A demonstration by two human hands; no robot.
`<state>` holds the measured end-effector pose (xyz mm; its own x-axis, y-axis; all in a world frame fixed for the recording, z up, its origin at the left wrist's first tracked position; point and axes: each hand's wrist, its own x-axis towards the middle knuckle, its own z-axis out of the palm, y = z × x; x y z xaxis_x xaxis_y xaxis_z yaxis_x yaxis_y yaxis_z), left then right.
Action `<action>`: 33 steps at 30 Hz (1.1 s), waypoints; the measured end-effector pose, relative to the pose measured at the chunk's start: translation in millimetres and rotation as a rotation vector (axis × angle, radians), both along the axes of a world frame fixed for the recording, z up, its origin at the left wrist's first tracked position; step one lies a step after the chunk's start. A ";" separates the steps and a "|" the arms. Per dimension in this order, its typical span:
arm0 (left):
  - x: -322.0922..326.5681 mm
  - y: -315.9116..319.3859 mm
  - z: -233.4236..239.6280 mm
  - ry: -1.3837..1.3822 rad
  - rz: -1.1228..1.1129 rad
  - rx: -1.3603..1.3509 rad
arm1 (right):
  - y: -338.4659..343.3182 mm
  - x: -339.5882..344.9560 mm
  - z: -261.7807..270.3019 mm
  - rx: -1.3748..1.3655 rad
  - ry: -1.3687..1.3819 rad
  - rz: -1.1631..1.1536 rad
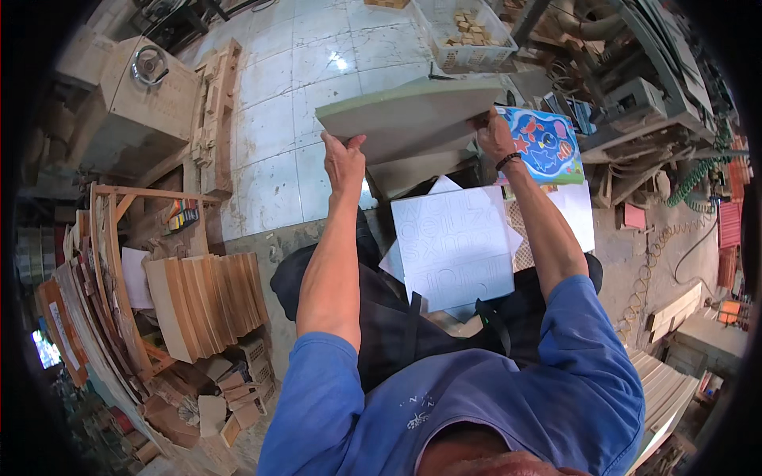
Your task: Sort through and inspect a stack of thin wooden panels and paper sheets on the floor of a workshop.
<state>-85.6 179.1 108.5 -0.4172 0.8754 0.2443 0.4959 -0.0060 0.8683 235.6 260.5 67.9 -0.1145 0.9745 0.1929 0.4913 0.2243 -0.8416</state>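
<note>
Out in front, my left hand grips the left end of a grey board or board stack with a greenish edge, its thumb against the near face. My right hand has hold of the right end; its fingertips are partly hidden in shadow. The board is tilted, its broad side towards me. Closer in, over my lap, lies a white panel with outlined letters. White sheets stick out beneath it at angles. Beside my right wrist is a colourful board printed with sea animals.
A white plastic crate of small wooden blocks stands on the tiled floor. To the left are a machine with a handwheel and a row of upright wooden boards. A cluttered workbench and a coiled air hose are on the right.
</note>
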 end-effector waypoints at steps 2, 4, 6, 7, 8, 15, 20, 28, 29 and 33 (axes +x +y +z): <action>0.0 -8.0 21.9 0.089 0.072 0.008 | -11.8 4.5 44.5 0.027 -0.033 0.025; 12.9 -18.1 57.7 -0.038 -0.039 0.012 | -32.5 29.0 105.4 0.092 0.022 0.063; 16.3 -32.1 92.0 -0.282 -0.244 -0.001 | -56.8 49.4 167.6 0.090 0.154 0.136; 29.1 -39.1 105.2 -0.288 -0.273 0.007 | -70.2 68.4 186.0 0.017 0.216 0.140; 43.7 -46.9 119.5 -0.477 -0.392 0.023 | -73.2 100.8 184.2 -0.090 0.265 0.160; 74.2 -129.4 111.5 -1.137 -0.478 -0.358 | -220.1 117.4 172.7 -0.548 0.519 -0.118; 65.2 -182.8 32.8 -1.378 -0.513 -0.724 | -307.2 102.1 133.7 -0.658 0.816 -0.170; 84.1 -211.4 61.9 -1.267 -0.543 -0.825 | -350.8 110.8 96.7 -0.578 0.657 -0.154; 80.7 -209.9 56.6 -1.249 -0.546 -0.823 | -348.1 107.3 103.6 -0.575 0.774 -0.134; 72.5 -208.7 45.9 -1.260 -0.520 -0.805 | -340.1 102.7 105.2 -0.593 0.871 -0.082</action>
<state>-13.1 -29.6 154.4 0.3893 0.7053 -0.5924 -0.4249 0.7082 0.5639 338.3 -79.6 173.1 -0.0951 0.9380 -0.3332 -0.3403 -0.3452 -0.8747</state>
